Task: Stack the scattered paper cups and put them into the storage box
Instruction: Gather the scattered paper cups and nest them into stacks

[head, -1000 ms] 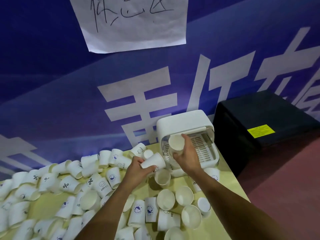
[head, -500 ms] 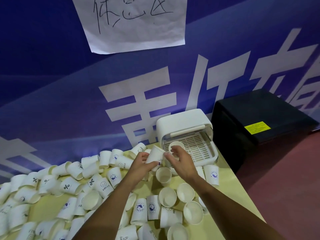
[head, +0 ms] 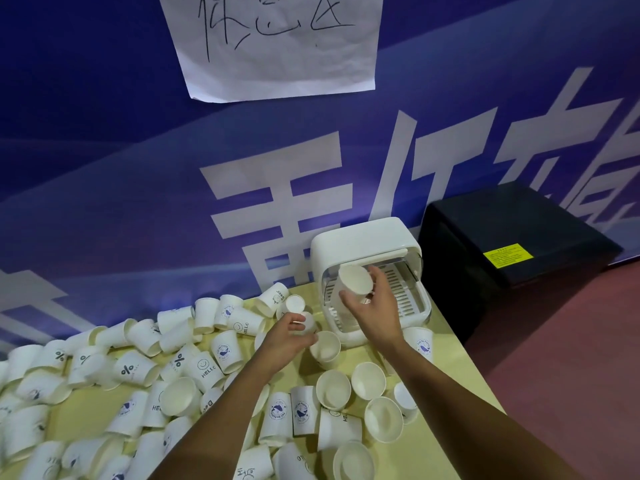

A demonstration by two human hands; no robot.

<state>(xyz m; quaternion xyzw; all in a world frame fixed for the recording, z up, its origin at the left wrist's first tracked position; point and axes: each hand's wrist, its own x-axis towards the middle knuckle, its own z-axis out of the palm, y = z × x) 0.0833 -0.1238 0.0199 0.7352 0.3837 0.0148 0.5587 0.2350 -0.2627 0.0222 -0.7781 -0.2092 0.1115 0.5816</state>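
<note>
Several white paper cups (head: 227, 351) lie scattered on the yellow table (head: 86, 419), some on their sides, some upright. The white storage box (head: 363, 237) stands at the table's far right with its lid raised and a slatted tray inside. My right hand (head: 372, 315) grips a short stack of cups (head: 354, 280), mouth tilted toward me, at the left of the box's opening. My left hand (head: 289, 337) is low over the table just left of the box, fingers curled round a single cup (head: 307, 323) among the others.
Upright open cups (head: 369, 379) cluster under my right forearm near the table's right edge. A black case (head: 519, 237) with a yellow label stands on the red floor right of the table. A blue banner wall with a paper sheet (head: 277, 39) rises behind.
My left hand brought a cup to the one in my right hand, then dropped to another cup on the table. My right hand has lifted the stack back toward the box opening.
</note>
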